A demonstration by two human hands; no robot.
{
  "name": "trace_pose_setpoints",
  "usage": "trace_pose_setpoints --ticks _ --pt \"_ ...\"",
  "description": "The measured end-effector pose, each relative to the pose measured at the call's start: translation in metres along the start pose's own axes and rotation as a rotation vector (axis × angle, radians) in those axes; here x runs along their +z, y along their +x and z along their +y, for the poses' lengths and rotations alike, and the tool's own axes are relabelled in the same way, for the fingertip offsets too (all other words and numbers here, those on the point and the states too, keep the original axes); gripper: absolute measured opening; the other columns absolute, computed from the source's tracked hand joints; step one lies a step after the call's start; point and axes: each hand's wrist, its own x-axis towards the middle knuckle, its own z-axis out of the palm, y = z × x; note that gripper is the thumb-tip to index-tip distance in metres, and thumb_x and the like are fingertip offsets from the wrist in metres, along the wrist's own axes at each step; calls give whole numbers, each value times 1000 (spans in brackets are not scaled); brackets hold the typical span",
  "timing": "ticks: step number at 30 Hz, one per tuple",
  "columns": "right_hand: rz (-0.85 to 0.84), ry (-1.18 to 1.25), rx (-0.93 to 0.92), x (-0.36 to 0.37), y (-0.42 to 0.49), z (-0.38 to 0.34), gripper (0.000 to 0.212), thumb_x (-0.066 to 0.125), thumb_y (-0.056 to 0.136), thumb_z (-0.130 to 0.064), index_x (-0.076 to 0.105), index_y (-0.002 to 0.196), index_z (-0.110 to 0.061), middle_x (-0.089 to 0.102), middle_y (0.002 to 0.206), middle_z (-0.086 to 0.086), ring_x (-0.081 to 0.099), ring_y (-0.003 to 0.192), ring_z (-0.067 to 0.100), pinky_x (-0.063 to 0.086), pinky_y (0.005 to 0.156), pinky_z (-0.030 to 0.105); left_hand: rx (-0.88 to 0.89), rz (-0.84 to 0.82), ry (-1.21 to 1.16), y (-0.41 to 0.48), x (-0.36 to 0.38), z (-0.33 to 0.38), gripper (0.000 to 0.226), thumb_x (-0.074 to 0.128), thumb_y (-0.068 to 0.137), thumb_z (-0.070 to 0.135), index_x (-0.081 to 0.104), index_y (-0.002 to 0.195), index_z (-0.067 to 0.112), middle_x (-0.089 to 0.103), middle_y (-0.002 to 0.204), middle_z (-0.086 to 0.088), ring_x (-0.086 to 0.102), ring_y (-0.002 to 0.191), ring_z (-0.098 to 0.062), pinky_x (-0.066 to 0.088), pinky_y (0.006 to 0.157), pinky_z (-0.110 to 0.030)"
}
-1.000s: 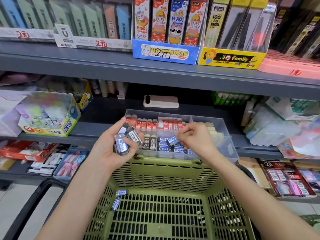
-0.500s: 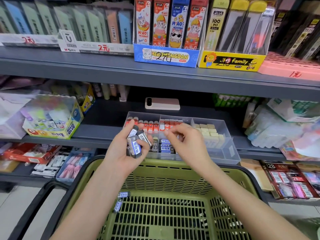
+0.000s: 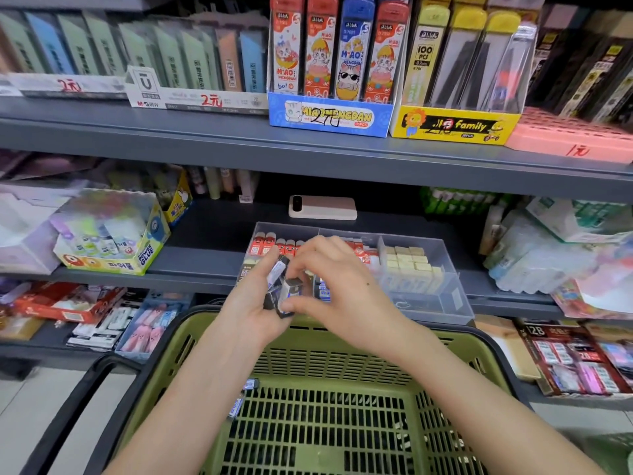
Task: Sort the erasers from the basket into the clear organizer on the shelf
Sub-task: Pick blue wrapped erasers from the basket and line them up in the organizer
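Centre of frame: the left hand (image 3: 251, 315) grips an eraser bundle (image 3: 278, 274), fingers curled round it. The right hand (image 3: 346, 286) meets it from the right – thumb and fingertips pinch the front eraser (image 3: 291, 291) of that bundle. Directly behind both hands, the clear organizer (image 3: 431, 299) sits on the middle shelf (image 3: 205, 260), with red-sleeved erasers (image 3: 263, 245) at its upper left and cream erasers (image 3: 407, 260) at its right. Lower centre: the green basket (image 3: 342, 366) holds two loose erasers (image 3: 250, 384) at its left wall.
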Motion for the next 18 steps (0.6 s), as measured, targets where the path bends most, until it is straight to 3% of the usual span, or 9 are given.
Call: trace_pose_setpoints --ticks 3,6,10,14,18 --pt "149 316 164 -6 0 10 20 77 73 -20 58 78 -24 56 77 -7 46 71 7 43 66 27 66 9 -71 2 3 6 34 59 91 32 58 114 7 64 98 -12 62 73 -22 52 45 -27" --pt "349 495 472 -11 1 41 21 77 74 -12 58 77 -22 56 69 -5 51 60 9 46 58 31 99 79 -137 4 3 12 26 65 88 29 62 96 4 61 96 -13 57 70 -22 49 45 -21" --pt "293 263 710 4 -3 78 18 74 78 -19 56 78 -16 59 70 5 55 64 22 48 66 37 100 101 -66 5 2 17 26 64 88 35 59 82 11 56 85 -5 52 70 -16 33 33 -14" --pt "291 96 739 21 4 87 26 71 80 -19 49 67 -14 59 67 6 62 70 27 46 65 32 138 132 102 4 2 16 28 64 87 40 61 80 14 57 73 -3 52 57 -15 27 29 -14" --pt "240 24 713 36 10 86 38 68 81 -15 41 54 -13 52 56 7 57 61 23 37 62 28 181 154 244 3 2 13 28 58 91 40 61 85 12 60 65 -3 52 49 -16 24 28 -13"
